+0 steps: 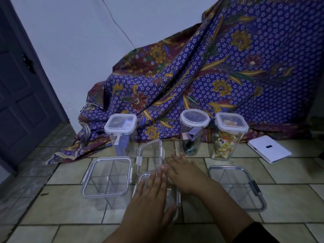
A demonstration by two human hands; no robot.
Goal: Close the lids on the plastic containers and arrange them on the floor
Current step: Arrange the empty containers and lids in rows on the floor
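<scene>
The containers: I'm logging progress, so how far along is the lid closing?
Done, by the look of it: three tall jars at the back wear lids, as do the flat boxes at left and right. In hand: left hand presses the middle box's lid; right hand touches an upright loose lid. Latches and arranging remain.

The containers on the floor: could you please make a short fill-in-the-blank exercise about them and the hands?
1. Along the patterned cloth stand ___ tall containers with lids on.
2. The left hand lies flat on the lid of the ___ low container.
3. The tall container nearest the white flat box holds ___ sweets.
4. The low container right of the right hand has ___ latches.

Missing words: three; middle; colourful; dark
</scene>
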